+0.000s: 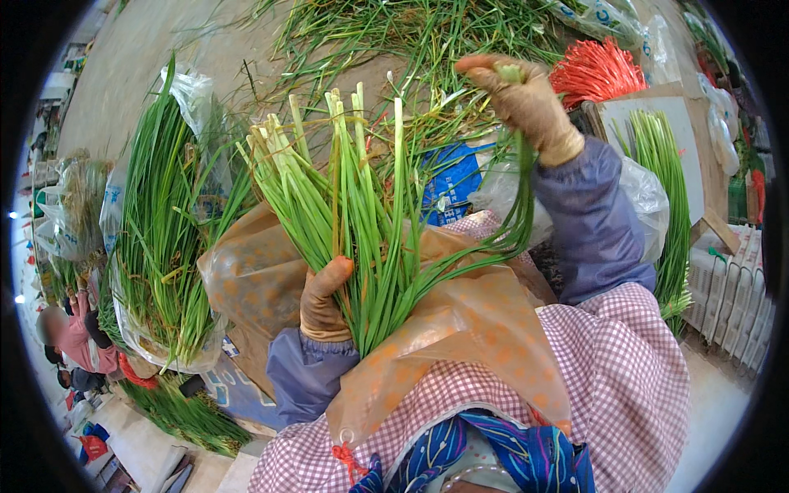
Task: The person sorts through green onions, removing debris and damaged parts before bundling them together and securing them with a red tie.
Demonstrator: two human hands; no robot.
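My left hand [325, 302], in a worn, stained glove, grips a bunch of green leafy stalks [370, 246], like garlic chives or young garlic, with the pale stem ends pointing up and away. My right hand [518, 92], gloved too, is raised at the upper right, closed around the pale ends of a few more stalks [524, 191]. Their long leaves curve down and run into the held bunch. Under both lies a translucent plastic apron [456, 320] with orange spots, over my checked clothing.
A large heap of loose leaves [419, 37] covers the floor ahead. Unsorted stalks in a plastic bag [166, 234] stand at left. Red plastic ties [598, 71] lie on a board at right, beside another green bundle [669, 203]. A person in pink [86, 339] is at far left.
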